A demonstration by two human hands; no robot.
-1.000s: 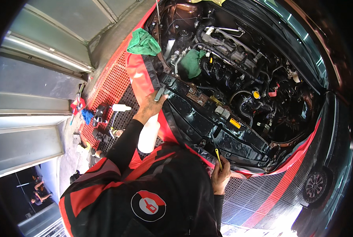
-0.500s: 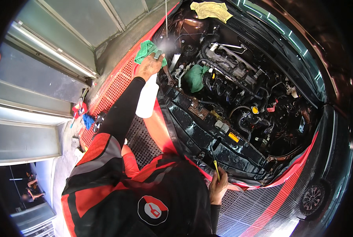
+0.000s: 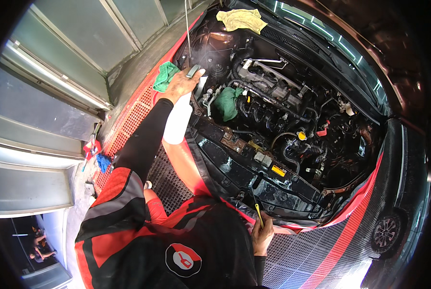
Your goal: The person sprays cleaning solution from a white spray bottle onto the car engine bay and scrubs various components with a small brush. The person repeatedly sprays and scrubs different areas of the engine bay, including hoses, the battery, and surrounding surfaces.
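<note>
My left hand is wrapped round the neck of a white spray bottle at the left edge of the engine bay, fingers at its grey trigger. Faint mist hangs beyond the nozzle. A green cloth sits right beside that hand; whether the hand touches it I cannot tell. Near the front edge of the bay, my right hand grips a slim tool with a yellow handle; its thin dark end points toward the wet front panel, and the tip is hard to make out.
Another green cloth is tucked beside the engine. A yellow cloth lies at the far edge. A prop rod rises at the left. Red covering lines the bay's edge. Grated flooring is below; another person sits far left.
The view has shifted slightly, so the car appears further left. My left hand has turned a little on the spray bottle, which I still hold. The yellow-handled tool is tilted differently in my right hand.
</note>
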